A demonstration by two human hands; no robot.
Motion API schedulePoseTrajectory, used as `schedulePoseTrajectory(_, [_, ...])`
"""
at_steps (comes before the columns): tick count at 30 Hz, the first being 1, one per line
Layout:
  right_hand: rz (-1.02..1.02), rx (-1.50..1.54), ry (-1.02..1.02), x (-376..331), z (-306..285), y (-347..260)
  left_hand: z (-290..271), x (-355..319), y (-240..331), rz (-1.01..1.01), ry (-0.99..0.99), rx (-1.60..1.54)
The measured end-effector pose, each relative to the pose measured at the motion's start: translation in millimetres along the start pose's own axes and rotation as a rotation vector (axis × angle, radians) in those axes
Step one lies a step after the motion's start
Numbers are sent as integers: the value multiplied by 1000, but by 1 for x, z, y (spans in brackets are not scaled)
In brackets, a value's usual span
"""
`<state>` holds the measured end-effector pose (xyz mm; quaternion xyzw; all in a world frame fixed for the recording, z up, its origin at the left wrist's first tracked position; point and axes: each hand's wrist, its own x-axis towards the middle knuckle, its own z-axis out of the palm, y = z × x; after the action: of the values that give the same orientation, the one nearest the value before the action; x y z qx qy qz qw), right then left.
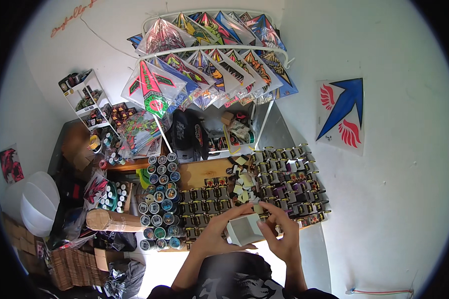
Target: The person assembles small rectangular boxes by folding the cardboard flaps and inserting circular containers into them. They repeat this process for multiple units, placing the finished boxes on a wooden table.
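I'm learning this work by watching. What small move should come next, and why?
Perhaps steady the small open box with the left hand while the right hand squares its rim: both hands hold it, its open side facing the camera.

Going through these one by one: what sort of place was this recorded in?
Probably a small kite workshop or stockroom: colourful, pointed, kite-like sheets in clear plastic hang on a white tubular rack, round-topped cylindrical containers stand grouped together, and small dark-and-gold boxes fill rows.
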<state>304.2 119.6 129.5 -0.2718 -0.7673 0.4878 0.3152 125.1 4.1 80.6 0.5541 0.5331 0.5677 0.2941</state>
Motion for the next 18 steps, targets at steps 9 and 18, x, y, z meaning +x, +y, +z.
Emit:
schedulePoseTrajectory(9, [48, 7, -136, -33, -46, 8, 58, -11, 11, 10, -48, -91])
schedulePoseTrajectory(18, [-1, -84, -152, -50, -74, 6, 76, -12, 29, -68, -188, -39])
